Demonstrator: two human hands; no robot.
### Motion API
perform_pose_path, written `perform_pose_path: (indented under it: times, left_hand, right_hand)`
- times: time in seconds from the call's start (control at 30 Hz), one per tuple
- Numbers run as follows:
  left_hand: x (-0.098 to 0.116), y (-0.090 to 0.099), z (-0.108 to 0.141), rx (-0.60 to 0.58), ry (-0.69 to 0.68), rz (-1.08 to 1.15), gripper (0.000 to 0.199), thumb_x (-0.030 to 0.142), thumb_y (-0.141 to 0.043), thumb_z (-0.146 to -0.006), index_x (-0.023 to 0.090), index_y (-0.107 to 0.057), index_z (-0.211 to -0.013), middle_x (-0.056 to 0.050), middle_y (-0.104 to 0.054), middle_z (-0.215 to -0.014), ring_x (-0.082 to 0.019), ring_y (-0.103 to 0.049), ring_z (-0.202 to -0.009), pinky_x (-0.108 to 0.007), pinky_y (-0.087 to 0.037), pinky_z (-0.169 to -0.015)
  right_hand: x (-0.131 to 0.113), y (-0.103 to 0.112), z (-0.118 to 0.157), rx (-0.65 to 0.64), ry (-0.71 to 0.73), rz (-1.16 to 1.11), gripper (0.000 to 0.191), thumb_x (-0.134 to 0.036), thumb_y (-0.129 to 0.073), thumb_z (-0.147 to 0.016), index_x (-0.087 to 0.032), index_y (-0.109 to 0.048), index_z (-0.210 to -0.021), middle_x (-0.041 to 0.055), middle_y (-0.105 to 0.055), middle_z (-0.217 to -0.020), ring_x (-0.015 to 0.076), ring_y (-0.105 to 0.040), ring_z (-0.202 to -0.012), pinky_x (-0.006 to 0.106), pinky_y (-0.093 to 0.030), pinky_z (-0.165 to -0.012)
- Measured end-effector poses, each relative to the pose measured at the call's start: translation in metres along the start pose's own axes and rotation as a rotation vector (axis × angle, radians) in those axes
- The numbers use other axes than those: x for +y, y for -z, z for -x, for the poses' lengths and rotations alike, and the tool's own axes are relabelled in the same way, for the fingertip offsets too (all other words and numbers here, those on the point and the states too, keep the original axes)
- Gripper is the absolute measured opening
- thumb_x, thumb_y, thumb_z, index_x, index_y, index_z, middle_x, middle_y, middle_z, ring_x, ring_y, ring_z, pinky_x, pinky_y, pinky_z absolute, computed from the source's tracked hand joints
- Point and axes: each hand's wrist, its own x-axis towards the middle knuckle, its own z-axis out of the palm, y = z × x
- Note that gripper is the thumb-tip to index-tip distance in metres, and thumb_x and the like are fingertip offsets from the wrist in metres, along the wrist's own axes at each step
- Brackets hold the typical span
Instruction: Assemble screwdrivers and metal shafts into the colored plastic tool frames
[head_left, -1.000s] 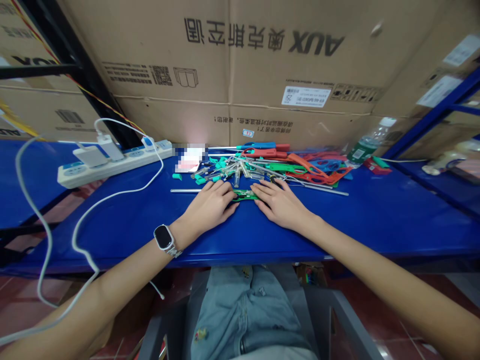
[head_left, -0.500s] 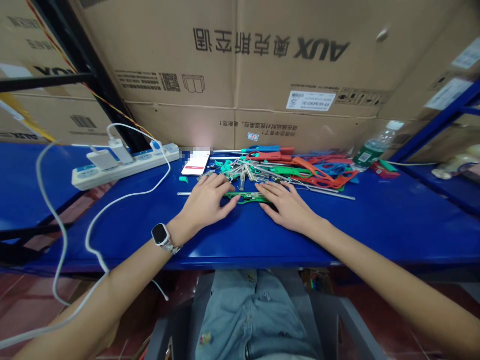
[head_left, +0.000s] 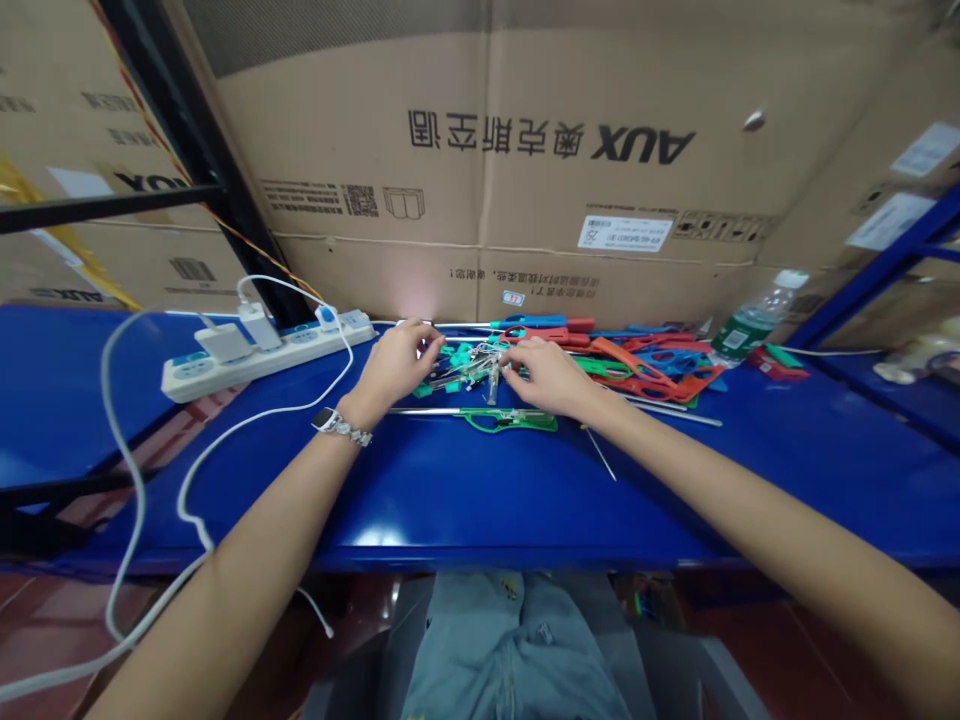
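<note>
On the blue table lies a green lighter shell (head_left: 510, 420) with a long metal tube (head_left: 424, 411) reaching left from it; no hand touches it. My left hand (head_left: 401, 365) is over the left end of a heap of small parts, thumb and index finger closed together beside the teal pieces (head_left: 454, 355). What is between those fingertips, if anything, is too small to tell. My right hand (head_left: 547, 375) reaches into the small clear and metal parts (head_left: 492, 383), its fingers bent in a pinch. Whatever they grip is hidden.
Red, blue and green lighter shells (head_left: 649, 365) pile up at the back right, near a water bottle (head_left: 754, 320). A power strip (head_left: 270, 355) with white cables is on the left. A thin rod (head_left: 601, 456) lies by my right forearm. Cardboard boxes (head_left: 480, 130) stand behind.
Both hands have left the green lighter shell and moved back to the heap. The shell now lies uncovered on the table, and the thin rod is visible near my right forearm.
</note>
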Motion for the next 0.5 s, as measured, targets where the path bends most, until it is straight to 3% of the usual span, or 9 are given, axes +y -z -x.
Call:
perform_pose_path:
  times: [0.17,0.33,0.5]
  left_hand:
    - [-0.018,-0.002,0.015,-0.128,0.040,0.024,0.015,0.026,-0.060,-0.095,0.020,-0.074,-0.092,-0.007,-0.071,-0.096,-0.020,-0.064,-0.079,-0.033,-0.047,-0.073]
    - [-0.026,0.002,0.019,-0.120,0.097,0.133,0.014,0.026,-0.062,-0.094,0.019,-0.075,-0.092,-0.008,-0.072,-0.097,-0.020,-0.065,-0.083,-0.033,-0.050,-0.078]
    - [-0.027,0.008,0.021,-0.132,0.145,0.137,0.026,0.033,-0.060,-0.096,0.018,-0.071,-0.078,-0.008,-0.073,-0.082,-0.020,-0.062,-0.075,-0.033,-0.046,-0.073]
  right_hand:
    - [-0.029,-0.015,-0.040,-0.078,0.052,0.056,0.019,-0.024,-0.060,-0.097,-0.018,-0.077,-0.103,0.0139,-0.073,-0.109,0.0307,-0.061,-0.109,0.044,-0.044,-0.092]
    - [-0.040,-0.024,-0.072,-0.144,-0.003,0.046,0.021,-0.021,-0.061,-0.094,-0.019,-0.079,-0.107,0.0124,-0.074,-0.111,0.0304,-0.061,-0.112,0.043,-0.042,-0.094]
    - [-0.043,-0.029,-0.082,-0.145,-0.038,0.038,0.024,-0.025,-0.059,-0.095,-0.020,-0.080,-0.105,0.0113,-0.076,-0.109,0.0309,-0.062,-0.113,0.044,-0.043,-0.095]
